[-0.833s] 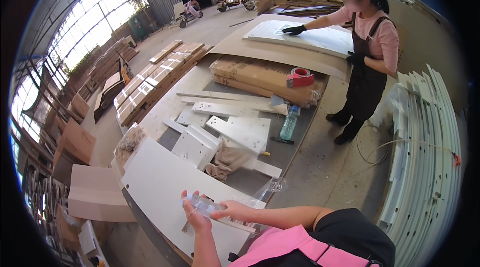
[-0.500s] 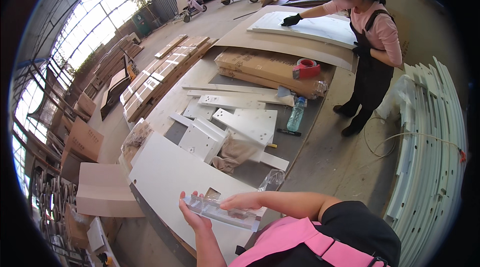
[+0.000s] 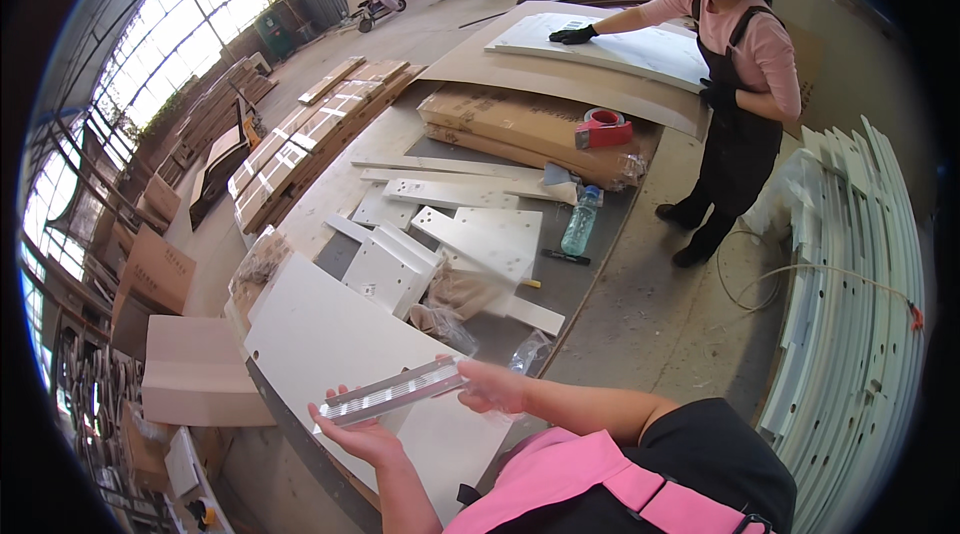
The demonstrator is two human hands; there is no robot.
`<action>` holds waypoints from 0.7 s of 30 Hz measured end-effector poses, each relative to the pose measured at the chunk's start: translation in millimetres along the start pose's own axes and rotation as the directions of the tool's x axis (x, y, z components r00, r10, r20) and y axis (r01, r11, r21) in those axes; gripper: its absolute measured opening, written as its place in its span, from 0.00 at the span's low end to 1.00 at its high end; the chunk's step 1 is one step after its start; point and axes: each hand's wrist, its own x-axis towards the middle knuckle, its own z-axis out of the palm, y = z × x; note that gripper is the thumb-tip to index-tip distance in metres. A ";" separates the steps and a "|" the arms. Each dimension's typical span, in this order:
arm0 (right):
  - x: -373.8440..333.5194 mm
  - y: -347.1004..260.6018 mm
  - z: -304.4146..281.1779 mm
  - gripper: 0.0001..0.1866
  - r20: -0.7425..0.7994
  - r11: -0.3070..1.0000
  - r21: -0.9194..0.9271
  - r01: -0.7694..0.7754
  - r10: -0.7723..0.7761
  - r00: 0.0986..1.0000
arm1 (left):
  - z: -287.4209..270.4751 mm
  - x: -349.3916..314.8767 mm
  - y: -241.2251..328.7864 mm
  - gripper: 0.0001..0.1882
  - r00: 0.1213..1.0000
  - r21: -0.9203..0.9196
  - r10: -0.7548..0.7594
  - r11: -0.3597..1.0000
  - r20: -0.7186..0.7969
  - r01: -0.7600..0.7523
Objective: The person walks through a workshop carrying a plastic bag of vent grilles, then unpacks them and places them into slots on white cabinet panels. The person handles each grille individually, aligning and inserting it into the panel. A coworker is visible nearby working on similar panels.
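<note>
I hold a long silvery metal strip with lengthwise ridges [image 3: 392, 392], perhaps several rails together, over a white panel [image 3: 320, 334]. My left hand [image 3: 362, 440] supports its lower left end from below, fingers curled up along the edge. At the upper right end, my right hand [image 3: 492, 388] grips it, with clear film around those fingers. Beyond the strip, a beige cloth [image 3: 465, 289] and crumpled clear plastic [image 3: 447, 330] lie beside white drilled boards [image 3: 490, 239]. Another clear plastic piece [image 3: 528, 352] rests near the table edge.
A water bottle [image 3: 582, 221], a black marker [image 3: 566, 257] and a red tape dispenser [image 3: 604, 129] on a carton [image 3: 500, 124] stand farther back. A gloved co-worker [image 3: 740, 84] wipes a white panel [image 3: 600, 49]. Long pale strips [image 3: 850, 324] are stacked at right.
The strip has tilted, its right end now higher. My right hand has moved from its top to that end, and my left hand has shifted left and down. Crumpled plastic now shows by the cloth.
</note>
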 end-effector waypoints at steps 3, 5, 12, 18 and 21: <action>-4.2 -12.0 0.6 0.26 -0.160 0.984 -0.061 0.166 -0.174 0.972 | -0.6 -14.1 -3.6 0.32 0.991 0.028 -0.025 0.999 0.128 0.022; -16.3 -25.6 -3.2 0.27 -0.056 0.944 0.269 0.192 -0.184 0.981 | -2.7 -20.2 -5.5 0.32 0.982 0.051 -0.020 0.999 0.187 0.010; -23.5 -49.0 1.4 0.40 -0.087 0.940 0.062 0.335 -0.329 0.940 | -17.7 -33.5 -0.8 0.38 0.838 0.069 -0.021 0.997 0.546 -0.020; -28.2 -78.0 12.9 0.29 -0.155 0.912 0.027 0.408 -0.400 0.903 | -34.2 -55.3 1.4 0.44 0.702 0.340 -0.236 0.941 0.672 -0.009; -33.6 -84.4 15.4 0.26 -0.299 0.921 -0.109 0.374 -0.390 0.871 | -40.0 -51.1 16.3 0.46 0.760 0.716 -0.333 0.656 0.559 -0.239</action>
